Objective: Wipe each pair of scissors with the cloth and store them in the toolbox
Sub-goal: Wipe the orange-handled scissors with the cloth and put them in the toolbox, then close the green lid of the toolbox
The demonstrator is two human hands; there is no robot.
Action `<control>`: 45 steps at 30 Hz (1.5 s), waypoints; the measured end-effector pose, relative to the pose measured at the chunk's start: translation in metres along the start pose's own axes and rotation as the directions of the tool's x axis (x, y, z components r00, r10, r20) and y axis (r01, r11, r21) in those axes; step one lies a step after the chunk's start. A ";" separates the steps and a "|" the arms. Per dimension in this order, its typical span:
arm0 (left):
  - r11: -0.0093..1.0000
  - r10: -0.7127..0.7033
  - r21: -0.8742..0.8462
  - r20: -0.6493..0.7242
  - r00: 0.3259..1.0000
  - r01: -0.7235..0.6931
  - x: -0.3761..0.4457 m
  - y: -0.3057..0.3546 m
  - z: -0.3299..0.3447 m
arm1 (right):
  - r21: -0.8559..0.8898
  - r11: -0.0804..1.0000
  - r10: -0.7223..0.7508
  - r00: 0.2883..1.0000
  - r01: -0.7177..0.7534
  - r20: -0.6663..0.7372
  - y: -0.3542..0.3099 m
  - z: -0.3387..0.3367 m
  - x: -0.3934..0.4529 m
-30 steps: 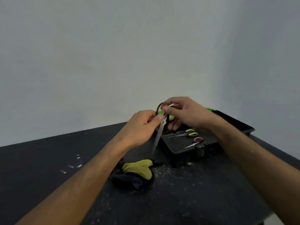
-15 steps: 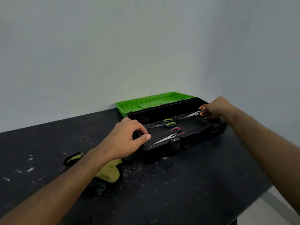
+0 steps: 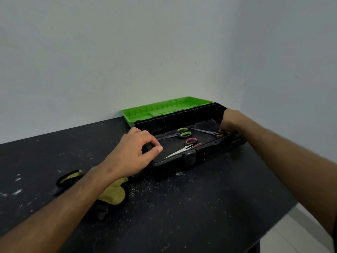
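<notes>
A black toolbox [image 3: 193, 157] stands open on the table, its green lid [image 3: 164, 108] laid back against the wall. Inside lie green-handled scissors [image 3: 179, 134] and pink-handled scissors [image 3: 184, 147]. At the box's right end my right hand [image 3: 230, 121] reaches down inside and grips the orange handles of a third pair, the orange-handled scissors [image 3: 207, 132], whose blades rest on the box floor. My left hand [image 3: 135, 152] hovers at the box's left end, fingers curled and holding nothing. The yellow and black cloth [image 3: 113, 194] lies on the table, partly hidden under my left forearm.
The black table [image 3: 182, 216] is speckled with white dust and crumbs. Its right edge drops off to a light floor [image 3: 299, 234]. A pale wall runs close behind the toolbox.
My right hand carried the orange-handled scissors from between both hands to the toolbox's right end and lowered them inside. My left hand let go and moved to the box's left end.
</notes>
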State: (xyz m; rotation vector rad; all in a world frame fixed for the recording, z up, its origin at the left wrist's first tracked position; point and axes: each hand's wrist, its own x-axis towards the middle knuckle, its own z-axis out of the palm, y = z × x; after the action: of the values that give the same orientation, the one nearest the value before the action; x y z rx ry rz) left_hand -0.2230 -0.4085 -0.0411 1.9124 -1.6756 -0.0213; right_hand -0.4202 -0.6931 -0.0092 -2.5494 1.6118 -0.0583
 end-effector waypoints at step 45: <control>0.445 -0.619 -0.776 0.093 0.780 0.446 0.112 -0.100 -0.019 | 0.514 0.776 -0.138 0.893 0.366 -0.428 -0.014 -0.047 0.104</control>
State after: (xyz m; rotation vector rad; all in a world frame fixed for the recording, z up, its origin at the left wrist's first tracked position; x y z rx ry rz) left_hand -0.1022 -0.4986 -0.0285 1.5712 -0.6248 -0.6725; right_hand -0.3677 -0.7849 0.0360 -2.3012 1.0636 -0.9627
